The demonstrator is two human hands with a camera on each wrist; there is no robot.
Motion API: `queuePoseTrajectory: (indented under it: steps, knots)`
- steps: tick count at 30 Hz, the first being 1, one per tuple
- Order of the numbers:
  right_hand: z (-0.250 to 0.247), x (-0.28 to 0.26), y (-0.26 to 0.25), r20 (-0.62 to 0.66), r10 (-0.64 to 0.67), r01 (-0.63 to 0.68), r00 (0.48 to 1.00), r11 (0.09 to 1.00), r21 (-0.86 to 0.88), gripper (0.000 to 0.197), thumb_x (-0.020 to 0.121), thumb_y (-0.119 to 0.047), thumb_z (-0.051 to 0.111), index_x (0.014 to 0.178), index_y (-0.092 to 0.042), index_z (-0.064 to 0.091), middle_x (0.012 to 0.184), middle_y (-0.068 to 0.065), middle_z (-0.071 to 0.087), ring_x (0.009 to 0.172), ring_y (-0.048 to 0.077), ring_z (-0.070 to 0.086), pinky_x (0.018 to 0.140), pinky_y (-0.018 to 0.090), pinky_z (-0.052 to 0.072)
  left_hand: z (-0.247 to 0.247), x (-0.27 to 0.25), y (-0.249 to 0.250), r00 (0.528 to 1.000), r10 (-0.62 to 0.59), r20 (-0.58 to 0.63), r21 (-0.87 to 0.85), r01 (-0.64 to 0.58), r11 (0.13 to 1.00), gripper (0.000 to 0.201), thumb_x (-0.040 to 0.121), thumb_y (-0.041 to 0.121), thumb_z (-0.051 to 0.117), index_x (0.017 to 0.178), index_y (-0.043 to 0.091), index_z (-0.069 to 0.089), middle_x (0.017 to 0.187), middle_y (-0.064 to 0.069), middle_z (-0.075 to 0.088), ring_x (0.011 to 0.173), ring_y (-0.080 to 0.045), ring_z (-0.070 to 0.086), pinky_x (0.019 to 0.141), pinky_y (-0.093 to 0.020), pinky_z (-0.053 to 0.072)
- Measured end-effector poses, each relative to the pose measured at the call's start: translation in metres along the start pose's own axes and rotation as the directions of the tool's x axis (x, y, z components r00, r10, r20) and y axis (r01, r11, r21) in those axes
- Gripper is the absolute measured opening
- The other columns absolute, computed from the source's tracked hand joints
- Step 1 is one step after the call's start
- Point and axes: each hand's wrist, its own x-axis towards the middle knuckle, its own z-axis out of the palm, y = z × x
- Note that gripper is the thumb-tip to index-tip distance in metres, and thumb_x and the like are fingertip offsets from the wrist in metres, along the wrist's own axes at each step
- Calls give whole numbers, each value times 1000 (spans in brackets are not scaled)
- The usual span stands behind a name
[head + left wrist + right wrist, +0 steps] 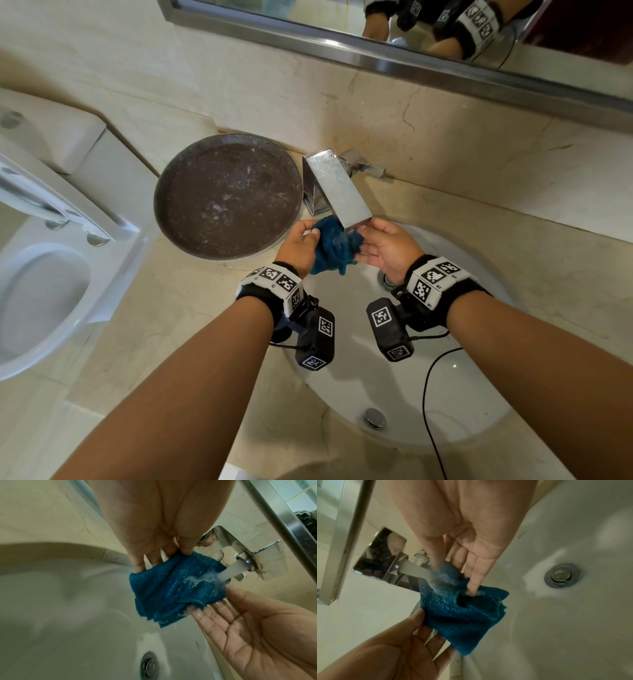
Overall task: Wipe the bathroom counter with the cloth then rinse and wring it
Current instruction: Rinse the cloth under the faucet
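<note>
A wet blue cloth (pixel 334 248) hangs under the chrome faucet (pixel 337 186), above the white sink (pixel 445 394). Water (pixel 288 569) runs from the spout onto the cloth (pixel 171 588). My left hand (pixel 308 236) pinches the cloth's left edge between thumb and fingers (pixel 186 547). My right hand (pixel 368 240) is at the cloth's right side with its palm spread. Its straight fingers (pixel 214 611) lie under the cloth's edge, and its thumb is in the stream. In the right wrist view one finger (pixel 474 585) pokes into a fold of the cloth (pixel 462 622).
A round dark tray (pixel 227 197) lies on the beige counter (pixel 171 325), left of the faucet. The faucet lever (pixel 368 168) is behind the spout. A white toilet (pixel 44 274) stands at the left. A framed mirror (pixel 411 65) hangs above. The sink drain (pixel 561 575) is below the hands.
</note>
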Motion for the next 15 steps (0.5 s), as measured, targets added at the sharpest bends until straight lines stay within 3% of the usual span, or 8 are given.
queuePoseTrajectory:
  steps: [3, 6, 9, 13, 15]
  knots:
    - [-2, 1, 1, -8, -8, 9, 1000, 1000, 5, 17, 97, -11, 45, 100, -19, 60, 100, 5, 66, 89, 17, 66, 67, 25, 58, 0, -1, 2, 1000, 2, 5, 16, -2, 1000, 22, 99, 20, 37, 90, 31, 54, 98, -9, 62, 94, -29, 58, 87, -44, 48]
    - [-3, 1, 1, -24, -16, 17, 1000, 1000, 4, 16, 97, -11, 45, 101, -18, 59, 100, 6, 66, 90, 17, 66, 65, 24, 57, 1, -4, 5, 1000, 20, 19, 40, -21, 999, 19, 100, 16, 36, 99, 25, 54, 105, -9, 60, 105, -29, 57, 98, -44, 44]
    - [-3, 2, 1, -35, -6, 6, 999, 1000, 13, 16, 98, -12, 44, 103, -18, 58, 101, 8, 66, 90, 19, 66, 67, 26, 58, 7, -6, 8, 999, 26, 41, 59, -28, 998, 23, 100, 15, 36, 115, 15, 53, 112, -11, 60, 109, -29, 55, 100, -41, 43]
    - [-3, 3, 0, -28, 11, -10, 1000, 999, 49, 16, 98, -12, 43, 108, -14, 55, 99, 9, 65, 87, 21, 66, 67, 28, 58, 18, -11, 14, 994, -44, 105, -18, 46, 999, 18, 100, 20, 39, 114, 22, 49, 121, -13, 59, 114, -30, 56, 102, -50, 42]
    - [-2, 2, 0, -19, 22, -20, 1000, 998, 65, 15, 99, -12, 42, 107, -13, 55, 98, 9, 64, 86, 21, 66, 68, 29, 58, 23, -14, 18, 988, -87, 128, -49, 94, 994, 25, 99, 22, 42, 123, 21, 46, 121, -11, 58, 113, -29, 56, 100, -49, 44]
